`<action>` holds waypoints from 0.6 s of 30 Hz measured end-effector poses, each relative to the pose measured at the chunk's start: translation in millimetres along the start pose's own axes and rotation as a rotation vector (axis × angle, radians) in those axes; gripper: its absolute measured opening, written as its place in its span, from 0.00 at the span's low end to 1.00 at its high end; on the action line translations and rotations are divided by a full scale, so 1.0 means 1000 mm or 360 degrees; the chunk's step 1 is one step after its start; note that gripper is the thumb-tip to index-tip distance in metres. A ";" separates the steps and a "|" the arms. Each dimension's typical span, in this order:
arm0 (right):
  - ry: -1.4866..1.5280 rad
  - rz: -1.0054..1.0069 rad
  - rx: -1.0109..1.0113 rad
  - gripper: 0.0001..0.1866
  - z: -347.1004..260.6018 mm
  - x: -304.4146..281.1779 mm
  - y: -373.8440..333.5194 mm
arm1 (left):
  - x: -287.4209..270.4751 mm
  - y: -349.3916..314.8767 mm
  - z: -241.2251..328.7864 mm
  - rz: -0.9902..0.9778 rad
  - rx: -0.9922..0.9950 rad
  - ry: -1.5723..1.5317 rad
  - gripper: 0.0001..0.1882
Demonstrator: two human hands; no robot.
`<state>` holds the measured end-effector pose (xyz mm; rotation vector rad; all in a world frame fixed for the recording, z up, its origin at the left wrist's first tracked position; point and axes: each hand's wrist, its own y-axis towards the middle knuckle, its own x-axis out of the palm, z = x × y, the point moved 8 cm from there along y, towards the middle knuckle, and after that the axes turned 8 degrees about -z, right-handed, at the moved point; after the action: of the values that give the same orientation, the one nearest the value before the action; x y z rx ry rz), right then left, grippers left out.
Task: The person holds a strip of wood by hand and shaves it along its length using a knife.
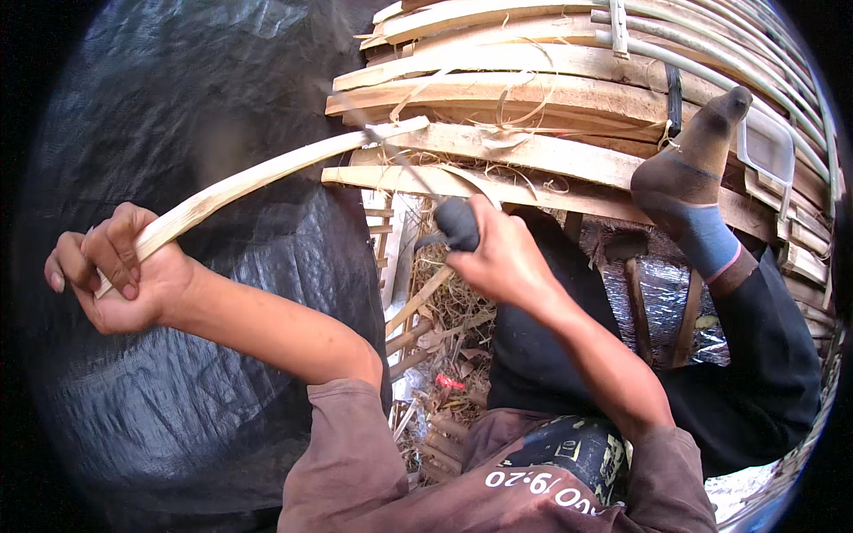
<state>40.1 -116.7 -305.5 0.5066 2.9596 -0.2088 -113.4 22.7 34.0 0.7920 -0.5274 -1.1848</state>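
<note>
Out at the left, my left hand (129, 266) is closed round the near end of a long pale bamboo or wooden strip (258, 180). The strip curves up to the right, and its far end lies by the slatted platform. In the middle, my right hand (508, 259) grips a knife by its dark, thick handle (457, 225). Its thin blade (410, 168) points up and left, blurred near the tip, and meets or crosses the strip close to its far end. From this view I cannot tell how deep the edge sits.
Split slats (533, 96) form a platform with curled shavings (533, 182) on it. A black sheet (178, 107) covers the left side. My socked foot (689, 173) rests at right near a clear plastic container (766, 147). Dry scraps (462, 333) and a red bit (450, 382) lie below.
</note>
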 end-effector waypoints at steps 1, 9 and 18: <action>-0.0045 -0.0078 -0.0110 0.20 -0.018 0.004 -0.008 | 0.000 -0.001 0.004 0.0012 0.0020 0.0035 0.15; -0.0272 0.0108 0.0013 0.25 0.058 0.006 0.016 | -0.003 0.005 -0.006 -0.0125 -0.0075 -0.0188 0.15; 0.0197 0.0071 0.0135 0.21 0.037 0.002 0.007 | 0.000 0.009 -0.008 -0.0151 -0.0074 -0.0134 0.16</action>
<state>44.6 -115.0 -342.7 0.6168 3.0658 -0.3103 -102.2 26.3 36.2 0.7362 -0.5340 -1.3178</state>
